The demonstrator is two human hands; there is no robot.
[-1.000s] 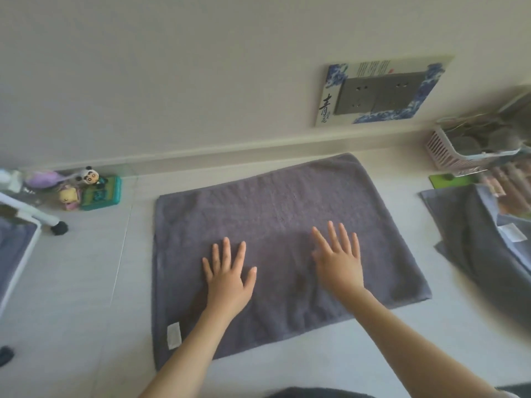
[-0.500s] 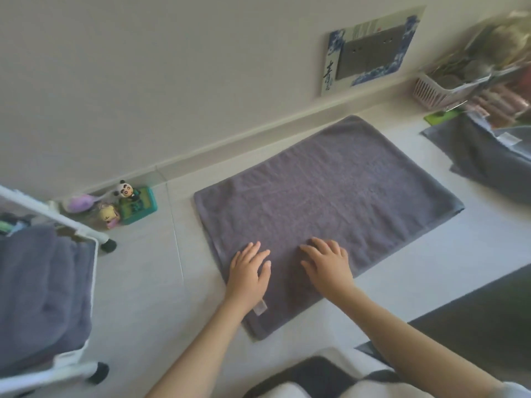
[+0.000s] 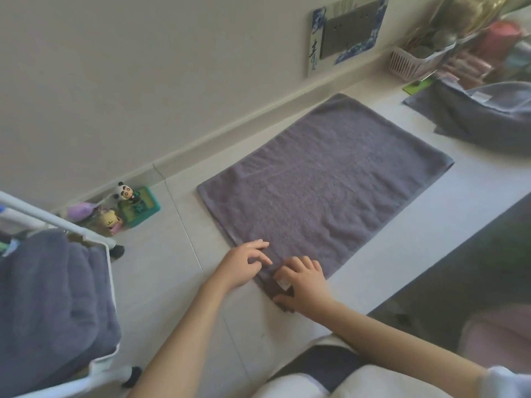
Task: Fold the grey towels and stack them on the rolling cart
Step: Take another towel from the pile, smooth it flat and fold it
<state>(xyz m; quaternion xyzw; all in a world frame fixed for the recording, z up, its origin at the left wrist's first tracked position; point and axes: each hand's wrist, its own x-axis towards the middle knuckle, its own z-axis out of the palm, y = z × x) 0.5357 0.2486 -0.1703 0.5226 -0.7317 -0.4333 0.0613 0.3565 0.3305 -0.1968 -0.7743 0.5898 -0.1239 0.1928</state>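
Observation:
A grey towel (image 3: 330, 182) lies flat on the pale floor, slanting from the near left to the far right. Both hands are at its near corner. My right hand (image 3: 304, 282) grips that corner by the white label, with the thumb under the cloth and the fingers on top. Just left of it, my left hand (image 3: 244, 265) pinches the towel's short edge with curled fingers. The white rolling cart (image 3: 110, 271) stands at the left edge, with folded grey towels (image 3: 48, 297) lying in it.
A loose heap of grey towels (image 3: 482, 119) lies at the far right, with a pink basket (image 3: 408, 64) behind it. Small toys (image 3: 129, 208) sit by the wall near the cart. A dark mat (image 3: 459, 268) borders the floor on the right.
Both hands slid from the towel's middle to its near corner and went from flat to curled on the cloth. My view swung left, bringing the cart in.

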